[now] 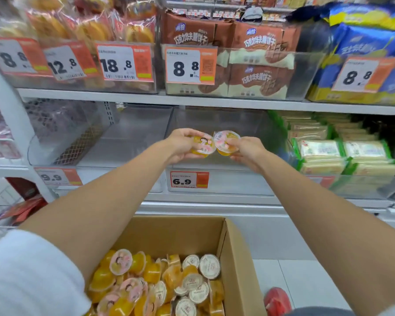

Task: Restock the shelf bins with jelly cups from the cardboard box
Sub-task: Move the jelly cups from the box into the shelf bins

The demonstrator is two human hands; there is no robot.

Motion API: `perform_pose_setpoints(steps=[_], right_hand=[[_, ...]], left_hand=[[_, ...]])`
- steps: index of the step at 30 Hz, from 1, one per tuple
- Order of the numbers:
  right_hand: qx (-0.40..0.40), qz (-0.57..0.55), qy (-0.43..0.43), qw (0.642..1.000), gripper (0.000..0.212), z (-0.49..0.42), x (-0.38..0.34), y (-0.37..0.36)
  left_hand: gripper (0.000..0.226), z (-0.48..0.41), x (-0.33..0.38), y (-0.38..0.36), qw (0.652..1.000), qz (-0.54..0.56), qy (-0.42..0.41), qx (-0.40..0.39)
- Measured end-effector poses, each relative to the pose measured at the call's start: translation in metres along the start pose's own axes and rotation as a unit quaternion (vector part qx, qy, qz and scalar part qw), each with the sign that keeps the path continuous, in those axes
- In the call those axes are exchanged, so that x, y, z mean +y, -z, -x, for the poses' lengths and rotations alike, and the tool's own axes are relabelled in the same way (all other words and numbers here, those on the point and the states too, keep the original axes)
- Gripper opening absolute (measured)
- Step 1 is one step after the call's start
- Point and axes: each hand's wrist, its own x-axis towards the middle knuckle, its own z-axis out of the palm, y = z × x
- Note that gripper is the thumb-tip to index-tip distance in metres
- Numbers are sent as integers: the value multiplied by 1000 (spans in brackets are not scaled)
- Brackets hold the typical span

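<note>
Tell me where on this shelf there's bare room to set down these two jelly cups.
The clear plastic bin behind the 6.9 price tag looks bare. So does the clear bin behind the 9.9 tag to its left. Crowded: the bin of green-edged white packets on the right, and the brown cardboard box below.

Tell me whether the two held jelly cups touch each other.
Touching. The head view shows the left jelly cup and the right jelly cup meeting rim to rim, with no gap between them.

White store shelving point(192, 102) above a pale, apparently tiled floor point(306, 281)
</note>
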Motion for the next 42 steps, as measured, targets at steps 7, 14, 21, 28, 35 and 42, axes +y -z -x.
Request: perform_pose_setpoints(steps=[7,14,21,28,35,42], right_hand=[[-43,42,-90,994,32,-86,31,-30],[-18,97,-148,984,31,-124,45,-36],[-32,112,-120,986,34,-130,41,-57],[10,636,135,760,63,-165,49,-26],[11,681,116,723,79,-175,52,-26],[-57,621,111,774,72,-189,63,-26]], left_hand=[[47,-104,-49,5,985,-130,88,74],[27,-135,-62,20,852,-509,-33,117],[44,-147,-70,20,794,-587,-71,143],[91,-158,-80,23,756,-653,-45,9],[57,-159,-78,19,772,-635,7,-12],[55,-154,-75,16,758,-653,11,-12]])
